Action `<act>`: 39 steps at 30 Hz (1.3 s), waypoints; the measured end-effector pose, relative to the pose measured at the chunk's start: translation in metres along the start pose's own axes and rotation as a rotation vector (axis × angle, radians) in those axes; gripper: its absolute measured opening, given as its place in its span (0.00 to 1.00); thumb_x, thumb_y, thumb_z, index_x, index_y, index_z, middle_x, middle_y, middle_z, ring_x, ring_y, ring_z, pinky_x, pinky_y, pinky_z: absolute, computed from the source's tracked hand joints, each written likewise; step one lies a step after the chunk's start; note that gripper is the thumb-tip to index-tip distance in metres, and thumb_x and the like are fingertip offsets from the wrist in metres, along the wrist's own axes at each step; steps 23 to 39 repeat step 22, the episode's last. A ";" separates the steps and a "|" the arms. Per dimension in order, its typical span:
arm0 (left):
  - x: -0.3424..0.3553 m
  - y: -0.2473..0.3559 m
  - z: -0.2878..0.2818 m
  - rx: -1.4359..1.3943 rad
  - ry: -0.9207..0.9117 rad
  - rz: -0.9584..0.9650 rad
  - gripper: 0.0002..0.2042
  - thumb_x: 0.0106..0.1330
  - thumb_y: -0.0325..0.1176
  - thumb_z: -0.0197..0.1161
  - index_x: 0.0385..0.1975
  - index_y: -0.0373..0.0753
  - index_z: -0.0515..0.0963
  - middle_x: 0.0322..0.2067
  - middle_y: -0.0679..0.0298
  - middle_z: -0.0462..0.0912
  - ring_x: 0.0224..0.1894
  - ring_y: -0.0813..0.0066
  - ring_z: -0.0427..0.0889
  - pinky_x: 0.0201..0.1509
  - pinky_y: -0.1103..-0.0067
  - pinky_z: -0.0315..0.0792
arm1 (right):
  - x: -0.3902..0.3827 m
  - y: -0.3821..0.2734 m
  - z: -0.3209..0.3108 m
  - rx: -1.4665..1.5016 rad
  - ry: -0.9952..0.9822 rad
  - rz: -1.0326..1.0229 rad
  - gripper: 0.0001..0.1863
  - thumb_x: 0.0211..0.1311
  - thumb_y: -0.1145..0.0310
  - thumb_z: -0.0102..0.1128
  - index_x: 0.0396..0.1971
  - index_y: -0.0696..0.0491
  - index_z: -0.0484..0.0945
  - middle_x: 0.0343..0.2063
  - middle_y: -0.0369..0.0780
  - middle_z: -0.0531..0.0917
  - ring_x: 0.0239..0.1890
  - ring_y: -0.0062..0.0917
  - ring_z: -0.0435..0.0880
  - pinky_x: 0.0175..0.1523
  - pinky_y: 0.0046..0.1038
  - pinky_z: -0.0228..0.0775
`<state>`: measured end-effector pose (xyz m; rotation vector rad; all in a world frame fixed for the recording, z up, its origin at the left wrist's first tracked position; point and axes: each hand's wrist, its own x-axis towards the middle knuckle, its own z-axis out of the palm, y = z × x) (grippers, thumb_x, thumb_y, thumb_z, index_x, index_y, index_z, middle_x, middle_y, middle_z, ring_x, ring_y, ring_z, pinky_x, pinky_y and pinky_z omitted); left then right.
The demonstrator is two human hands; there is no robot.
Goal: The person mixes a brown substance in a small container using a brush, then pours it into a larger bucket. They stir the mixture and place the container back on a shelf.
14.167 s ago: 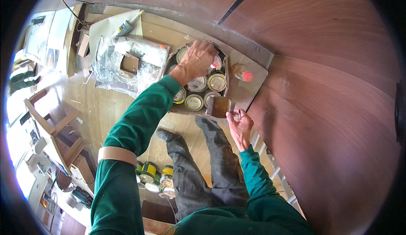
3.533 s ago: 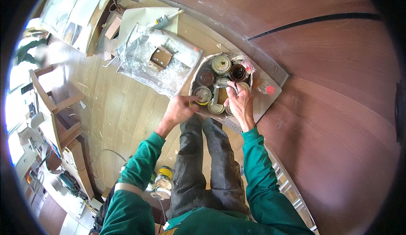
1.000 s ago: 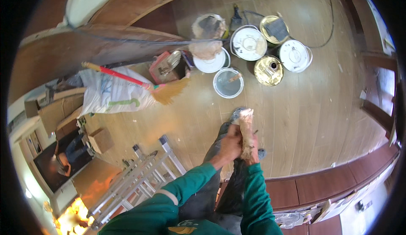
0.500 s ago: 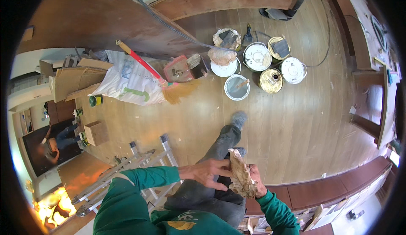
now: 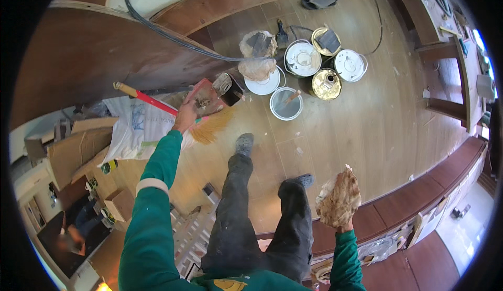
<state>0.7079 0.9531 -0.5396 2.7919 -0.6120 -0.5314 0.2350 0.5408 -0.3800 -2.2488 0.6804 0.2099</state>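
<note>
My right hand [image 5: 343,226] grips a crumpled, brown-stained sheet [image 5: 339,198] from below, mostly hidden behind it; whether it is paper or cloth I cannot tell. Out to the left, my left hand [image 5: 185,115] is at the near edge of a red dustpan [image 5: 201,94] with debris in it. That hand also covers the neck of a broom with a red handle [image 5: 152,101] and straw bristles [image 5: 214,125]. Its fingers are too blurred to show whether they grip either one. A dark, open-topped container [image 5: 227,89] rests at the dustpan's far side.
Several paint cans stand ahead, among them an open bucket of grey paint [image 5: 286,103] with a stick in it. A brush [image 5: 282,33] lies behind them. A white sack [image 5: 141,126] and cardboard [image 5: 84,147] lie left; a ladder [image 5: 191,233] is near my legs. Another person [image 5: 73,238] is far left.
My left hand has left the crumpled sheet and reached forward-left to the dustpan and broom. My right hand has moved right with the sheet, which is now spread wider. My legs have moved apart.
</note>
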 end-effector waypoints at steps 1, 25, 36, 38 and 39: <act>0.007 -0.023 0.002 0.048 -0.083 -0.021 0.22 0.57 0.25 0.57 0.54 0.35 0.75 0.47 0.47 0.78 0.52 0.48 0.77 0.52 0.64 0.73 | 0.010 -0.009 0.015 -0.016 0.007 0.001 0.34 0.72 0.52 0.50 0.70 0.53 0.55 0.64 0.40 0.68 0.63 0.32 0.70 0.68 0.33 0.62; -0.099 0.257 -0.065 -0.356 -0.353 1.007 0.21 0.55 0.29 0.66 0.50 0.34 0.77 0.50 0.53 0.76 0.52 0.53 0.75 0.59 0.62 0.68 | 0.098 -0.070 0.231 1.125 0.164 0.504 0.18 0.65 0.56 0.62 0.47 0.53 0.82 0.38 0.40 0.86 0.32 0.29 0.84 0.34 0.34 0.78; -0.099 0.257 -0.065 -0.356 -0.353 1.007 0.21 0.55 0.29 0.66 0.50 0.34 0.77 0.50 0.53 0.76 0.52 0.53 0.75 0.59 0.62 0.68 | 0.098 -0.070 0.231 1.125 0.164 0.504 0.18 0.65 0.56 0.62 0.47 0.53 0.82 0.38 0.40 0.86 0.32 0.29 0.84 0.34 0.34 0.78; -0.099 0.257 -0.065 -0.356 -0.353 1.007 0.21 0.55 0.29 0.66 0.50 0.34 0.77 0.50 0.53 0.76 0.52 0.53 0.75 0.59 0.62 0.68 | 0.098 -0.070 0.231 1.125 0.164 0.504 0.18 0.65 0.56 0.62 0.47 0.53 0.82 0.38 0.40 0.86 0.32 0.29 0.84 0.34 0.34 0.78; -0.099 0.257 -0.065 -0.356 -0.353 1.007 0.21 0.55 0.29 0.66 0.50 0.34 0.77 0.50 0.53 0.76 0.52 0.53 0.75 0.59 0.62 0.68 | 0.098 -0.070 0.231 1.125 0.164 0.504 0.18 0.65 0.56 0.62 0.47 0.53 0.82 0.38 0.40 0.86 0.32 0.29 0.84 0.34 0.34 0.78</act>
